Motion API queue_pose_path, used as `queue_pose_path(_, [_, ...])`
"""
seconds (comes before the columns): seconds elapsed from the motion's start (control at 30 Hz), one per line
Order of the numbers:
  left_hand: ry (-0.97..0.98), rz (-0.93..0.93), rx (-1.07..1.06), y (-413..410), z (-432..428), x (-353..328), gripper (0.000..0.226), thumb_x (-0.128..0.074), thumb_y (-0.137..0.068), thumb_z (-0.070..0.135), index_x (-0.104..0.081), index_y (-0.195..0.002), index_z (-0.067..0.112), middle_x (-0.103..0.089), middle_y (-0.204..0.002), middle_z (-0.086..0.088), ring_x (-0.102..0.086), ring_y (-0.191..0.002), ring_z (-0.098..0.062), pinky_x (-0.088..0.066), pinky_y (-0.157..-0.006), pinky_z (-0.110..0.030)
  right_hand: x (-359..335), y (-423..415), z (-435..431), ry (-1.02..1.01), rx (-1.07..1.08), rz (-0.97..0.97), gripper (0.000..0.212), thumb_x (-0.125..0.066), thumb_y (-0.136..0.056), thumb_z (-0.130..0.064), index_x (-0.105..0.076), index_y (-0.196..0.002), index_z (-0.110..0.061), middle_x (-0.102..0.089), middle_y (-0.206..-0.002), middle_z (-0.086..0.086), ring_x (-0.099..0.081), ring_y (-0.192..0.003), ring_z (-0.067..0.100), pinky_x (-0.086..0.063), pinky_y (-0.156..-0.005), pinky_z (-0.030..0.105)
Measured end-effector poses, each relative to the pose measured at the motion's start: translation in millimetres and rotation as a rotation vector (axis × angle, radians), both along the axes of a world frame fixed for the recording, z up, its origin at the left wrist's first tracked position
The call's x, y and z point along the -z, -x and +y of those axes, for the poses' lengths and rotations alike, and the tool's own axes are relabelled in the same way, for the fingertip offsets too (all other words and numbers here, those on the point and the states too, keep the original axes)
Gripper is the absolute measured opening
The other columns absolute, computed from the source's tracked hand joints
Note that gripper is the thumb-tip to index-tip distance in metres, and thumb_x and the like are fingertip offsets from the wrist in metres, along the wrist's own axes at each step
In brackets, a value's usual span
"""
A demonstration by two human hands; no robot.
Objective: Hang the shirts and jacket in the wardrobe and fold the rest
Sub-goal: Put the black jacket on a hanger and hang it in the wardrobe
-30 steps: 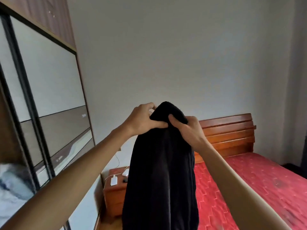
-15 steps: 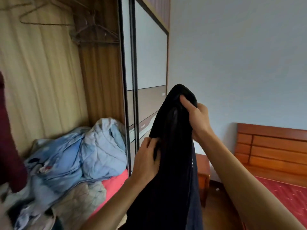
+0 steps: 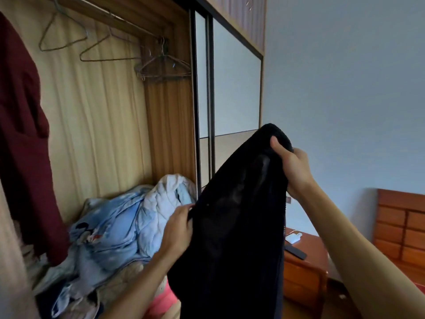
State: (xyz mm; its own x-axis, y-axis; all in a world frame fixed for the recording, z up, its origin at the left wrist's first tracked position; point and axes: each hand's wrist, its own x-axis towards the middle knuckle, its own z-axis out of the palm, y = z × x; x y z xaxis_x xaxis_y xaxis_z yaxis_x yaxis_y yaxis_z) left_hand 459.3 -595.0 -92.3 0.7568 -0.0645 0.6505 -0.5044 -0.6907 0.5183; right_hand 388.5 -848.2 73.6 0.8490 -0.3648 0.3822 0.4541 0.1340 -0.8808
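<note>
A black jacket (image 3: 234,226) hangs in front of me, held up beside the open wardrobe (image 3: 103,116). My right hand (image 3: 292,166) grips its top, thumb pressed into the ribbed collar. My left hand (image 3: 178,226) pinches its left edge lower down. Bare wire hangers (image 3: 161,65) hang on the rail (image 3: 110,14) inside the wardrobe. A dark red garment (image 3: 20,134) hangs at the far left of that rail.
A heap of light blue bedding and clothes (image 3: 119,222) fills the wardrobe floor. The sliding mirrored doors (image 3: 234,88) stand to the right. A wooden nightstand (image 3: 305,270) with a charger and a dark remote sits by the bed headboard (image 3: 400,226).
My view has swung left from the bed to the open wardrobe. My left hand left the jacket's top and now grips its edge lower down. The right hand still holds the collar.
</note>
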Motion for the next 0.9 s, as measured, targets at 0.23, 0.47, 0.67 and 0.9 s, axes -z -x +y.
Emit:
queue_pose_path(0.23, [-0.248, -0.233, -0.18, -19, 19, -69, 0.073, -0.075, -0.075, 0.004, -0.049, -0.14, 0.026, -0.043, -0.131, 0.003, -0.058, -0.112, -0.018, -0.058, -0.077, -0.04, 17, -33, -92, 0.064, 0.382, 0.01, 0.056, -0.07, -0.079, -0.049, -0.06, -0.078, 0.006, -0.054, -0.071, 0.004, -0.056, -0.067, 0.016, -0.05, -0.064, 0.035])
queue_pose_path(0.47, [-0.509, -0.294, -0.286, -10, 21, -99, 0.032, -0.083, -0.076, 0.016, -0.064, -0.101, 0.022, -0.056, -0.096, 0.003, -0.066, -0.081, -0.024, -0.055, -0.058, -0.04, 26, -52, -143, 0.363, 0.497, -0.017, 0.051, -0.067, -0.088, -0.038, -0.033, -0.059, -0.014, -0.033, -0.057, 0.0, -0.033, -0.054, 0.014, -0.028, -0.054, 0.03])
queue_pose_path(0.67, [-0.477, -0.151, -0.344, -14, 37, -86, 0.02, -0.07, -0.087, 0.006, -0.072, -0.097, 0.023, -0.069, -0.082, 0.002, -0.07, -0.078, -0.029, -0.057, -0.059, -0.039, 40, -57, -181, 0.595, 0.436, -0.111, 0.054, -0.07, -0.092, -0.023, -0.05, -0.139, -0.038, -0.068, -0.109, 0.0, -0.062, -0.103, 0.016, -0.039, -0.088, 0.016])
queue_pose_path(0.9, [-0.46, -0.108, -0.467, -23, 66, -141, 0.013, -0.061, -0.096, 0.018, -0.065, -0.087, 0.01, -0.068, -0.074, -0.013, -0.066, -0.068, -0.033, -0.056, -0.062, -0.043, 64, -85, -199, 1.084, 0.035, -0.002, 0.035, -0.082, -0.076, -0.036, -0.074, -0.11, -0.037, -0.072, -0.11, -0.013, -0.062, -0.108, 0.0, -0.039, -0.088, 0.006])
